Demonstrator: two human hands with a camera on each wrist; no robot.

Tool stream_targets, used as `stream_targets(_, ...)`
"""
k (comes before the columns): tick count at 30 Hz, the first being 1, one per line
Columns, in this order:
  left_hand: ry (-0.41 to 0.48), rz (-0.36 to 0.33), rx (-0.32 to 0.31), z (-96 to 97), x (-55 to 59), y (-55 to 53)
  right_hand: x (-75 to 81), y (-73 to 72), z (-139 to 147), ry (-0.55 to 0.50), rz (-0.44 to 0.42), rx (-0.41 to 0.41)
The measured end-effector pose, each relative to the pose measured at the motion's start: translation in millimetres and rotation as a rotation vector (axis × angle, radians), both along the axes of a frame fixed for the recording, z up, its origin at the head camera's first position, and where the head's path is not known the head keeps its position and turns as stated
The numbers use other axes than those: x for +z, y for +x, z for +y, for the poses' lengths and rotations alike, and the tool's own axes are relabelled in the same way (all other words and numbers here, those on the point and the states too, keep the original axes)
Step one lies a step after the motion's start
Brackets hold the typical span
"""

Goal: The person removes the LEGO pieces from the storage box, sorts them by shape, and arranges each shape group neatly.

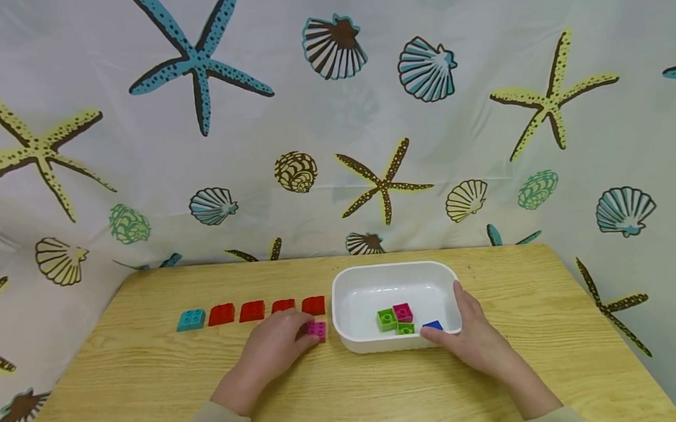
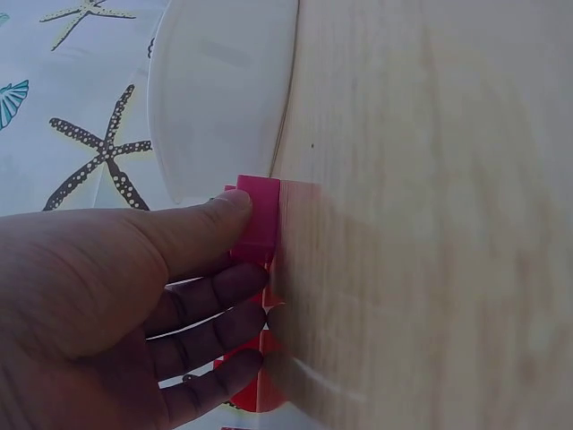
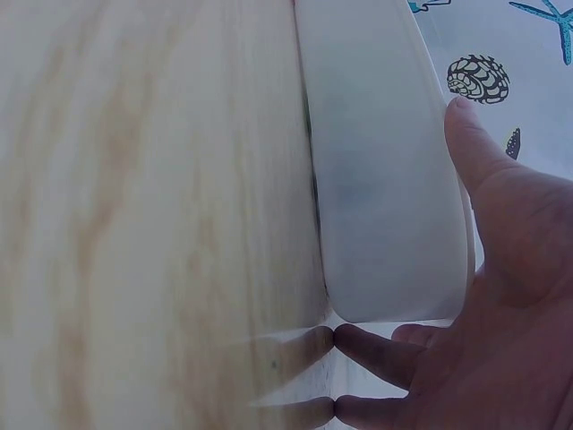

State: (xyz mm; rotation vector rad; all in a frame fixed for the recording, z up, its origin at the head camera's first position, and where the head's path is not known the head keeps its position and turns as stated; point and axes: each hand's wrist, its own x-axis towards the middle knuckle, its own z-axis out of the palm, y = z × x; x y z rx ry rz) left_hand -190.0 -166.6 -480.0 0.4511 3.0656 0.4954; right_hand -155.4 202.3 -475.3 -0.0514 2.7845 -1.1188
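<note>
My left hand (image 1: 272, 346) pinches a pink toy brick (image 1: 317, 331) between thumb and fingers, low over the table, just left of a white plastic tub (image 1: 353, 344). In the left wrist view the thumb presses on the pink brick (image 2: 260, 215), and the other fingers are spread below it. At the tub's right end, my right hand (image 1: 480, 340) holds the near corner, its thumb on the front rim and its fingers along the right wall. Inside the tub are a green brick (image 1: 387, 320), another pink brick (image 1: 403, 312), a smaller-looking green brick (image 1: 406, 328) and a partly hidden blue brick (image 1: 433, 325).
Behind my left hand runs a row of bricks: a teal brick (image 1: 190, 320) at the left end, then several red bricks (image 1: 252, 311) spaced towards the tub. A wooden table (image 1: 351, 399) bears everything. A cloth curtain (image 1: 285, 123) printed with starfish and shells surrounds it.
</note>
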Motion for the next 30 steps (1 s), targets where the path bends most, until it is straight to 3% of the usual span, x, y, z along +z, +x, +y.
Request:
stream_targets(8,0.021,-0.004,-0.009,-1.2,-0.4,-0.7,-1.5,-1.0,1,-0.004,-0.001,-0.003)
stream_targets(14,0.084,-0.032,0.015,-5.2,6.8,0.0,-1.2,-1.3,1,0.002,-0.004,-0.004)
stream_targets(22,0.113,-0.006,0.037,-1.3,28.5,4.7,-0.4,-1.8,-1,0.01,-0.002,-0.006)
stream_targets(30,0.134,0.111,-0.069,18.3,53.6,9.6,0.0,-1.1,0,0.011,-0.003,-0.007)
